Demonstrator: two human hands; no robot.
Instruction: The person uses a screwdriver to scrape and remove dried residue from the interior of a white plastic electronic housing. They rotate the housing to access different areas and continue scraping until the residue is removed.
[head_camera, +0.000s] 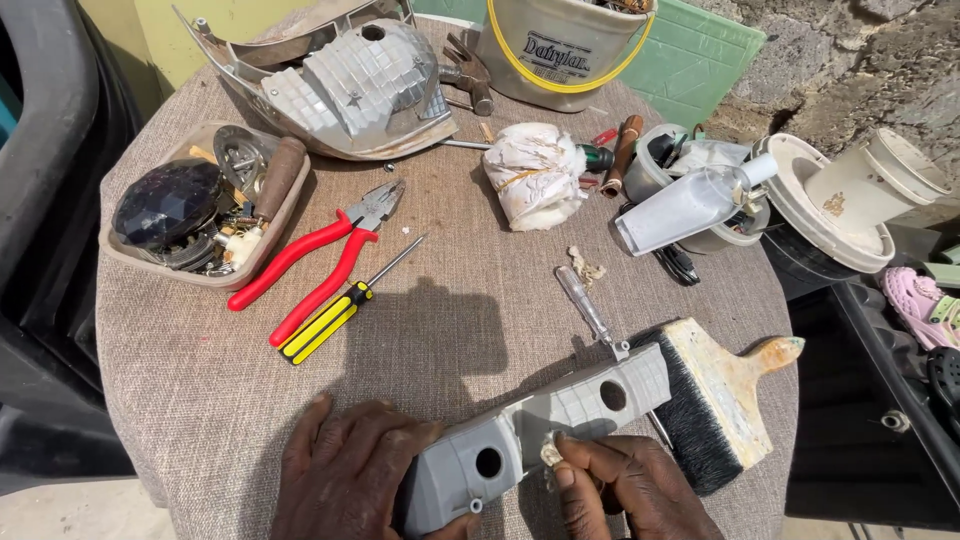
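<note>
From the head camera, the left hand (345, 470) clasps the near end of a grey plastic housing (535, 435) lying on the cloth-covered table (180, 380). The right hand (625, 485) pinches a small pale scrap (550, 453) against its side. Pliers (320, 255), a screwdriver (340, 305) and a brush (715, 395) lie unused nearby; how far the work stands cannot be told.

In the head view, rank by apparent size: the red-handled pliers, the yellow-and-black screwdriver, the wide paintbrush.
1. Wide paintbrush, though it lies nearer the camera, which flatters it.
2. Red-handled pliers.
3. Yellow-and-black screwdriver, clearly slimmer and somewhat shorter than the pliers beside it.
</note>
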